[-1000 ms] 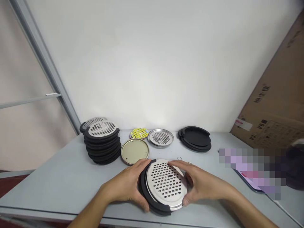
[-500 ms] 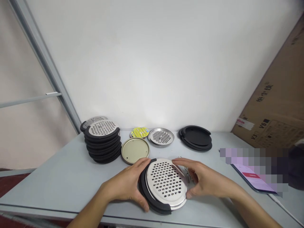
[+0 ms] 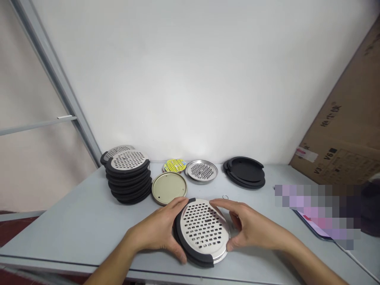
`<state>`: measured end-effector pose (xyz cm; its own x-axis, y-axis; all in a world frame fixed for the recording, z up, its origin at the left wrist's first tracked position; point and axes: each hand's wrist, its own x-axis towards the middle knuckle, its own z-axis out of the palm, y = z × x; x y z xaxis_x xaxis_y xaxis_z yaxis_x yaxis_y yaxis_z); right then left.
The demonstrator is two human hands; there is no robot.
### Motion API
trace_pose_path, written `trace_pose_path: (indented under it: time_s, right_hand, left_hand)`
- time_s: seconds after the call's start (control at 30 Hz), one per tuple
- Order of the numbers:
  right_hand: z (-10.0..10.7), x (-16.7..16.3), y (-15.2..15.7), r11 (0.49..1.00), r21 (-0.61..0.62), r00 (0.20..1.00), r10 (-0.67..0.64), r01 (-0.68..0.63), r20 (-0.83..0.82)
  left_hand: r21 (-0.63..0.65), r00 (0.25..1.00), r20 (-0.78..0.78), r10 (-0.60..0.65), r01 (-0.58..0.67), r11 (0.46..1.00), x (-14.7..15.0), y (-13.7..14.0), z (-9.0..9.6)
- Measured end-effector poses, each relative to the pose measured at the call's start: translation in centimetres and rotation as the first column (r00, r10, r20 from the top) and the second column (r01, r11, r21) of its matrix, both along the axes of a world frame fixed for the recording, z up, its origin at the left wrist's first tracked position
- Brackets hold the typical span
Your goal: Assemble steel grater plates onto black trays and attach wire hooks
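Note:
A round metal grater disc (image 3: 203, 226) with rows of slots lies face up in a black C-shaped holder (image 3: 190, 253), low over the front of the table. My left hand (image 3: 157, 227) wraps the holder's left side, thumb at the front and fingers at the back. From the right, my right hand (image 3: 246, 225) grips the disc's bare rim between thumb and fingers. The disc's left edge sits under the holder's rim. Just behind them lies a gold-coloured round lid (image 3: 169, 188).
A stack of black holders with slotted discs (image 3: 129, 182) stands at left. Along the wall are a yellow dotted disc (image 3: 175, 165), a spiked metal grater disc (image 3: 202, 171) and black holders (image 3: 246, 174). A phone (image 3: 316, 227), partly blurred, and a cardboard box (image 3: 341, 130) are at right.
My right hand has moved left with the metal disc, which now sits deeper in the black holder. My left hand and the holder have stayed in place.

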<state>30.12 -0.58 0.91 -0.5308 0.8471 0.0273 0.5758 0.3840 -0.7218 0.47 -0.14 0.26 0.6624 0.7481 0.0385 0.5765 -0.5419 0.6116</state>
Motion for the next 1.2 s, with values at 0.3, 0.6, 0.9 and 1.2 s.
trace_pose_path:
  time_s: [0.3, 0.6, 0.9, 1.2]
  right_hand:
    - [-0.3, -0.3, -0.1, 0.999, -0.007, 0.995, -0.04, 0.041, 0.092]
    - [0.2, -0.8, -0.2, 1.0, 0.022, 0.995, -0.024, 0.022, 0.101]
    - [-0.2, -0.8, 0.0, 1.0, 0.012, 0.996, -0.021, 0.02, 0.082]
    - [0.5, 0.4, 0.2, 0.999, -0.041, 0.999, -0.025, 0.027, 0.03]
  left_hand:
    - [-0.003, 1.0, -0.016, 0.004, -0.004, 1.0, -0.1, 0.1, -0.2]
    - [-0.014, 0.999, -0.029, 0.022, -0.022, 1.0, 0.1, 0.1, 0.0]
    - [0.001, 1.0, -0.03, 0.01, -0.01, 1.0, -0.1, 0.4, -0.5]
    - [-0.053, 0.999, -0.031, 0.016, -0.018, 0.998, 0.0, 0.0, 0.1]
